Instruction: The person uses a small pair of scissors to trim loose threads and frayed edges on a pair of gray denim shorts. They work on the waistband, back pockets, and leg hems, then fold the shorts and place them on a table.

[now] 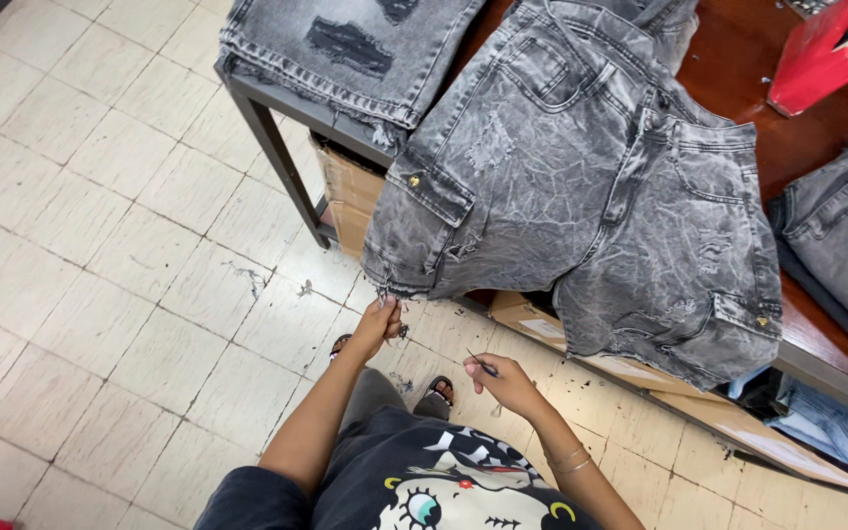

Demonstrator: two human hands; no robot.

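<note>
Below the shorts (581,186), left hand (380,322) pinches hem.

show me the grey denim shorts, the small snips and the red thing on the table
grey denim shorts (581,196), head view, on the seat panel
small snips (480,365), head view, on the dark blade above the right hand (507,385)
red thing (817,59), head view, on its flat red face

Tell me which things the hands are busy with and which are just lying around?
Busy with:
- grey denim shorts, hanging over the table edge
- left hand, pinching the shorts' leg hem
- right hand, holding a small dark pointed tool

Just lying about:
- other grey jeans
- red box
- cardboard boxes under the table
- folded jeans
</note>
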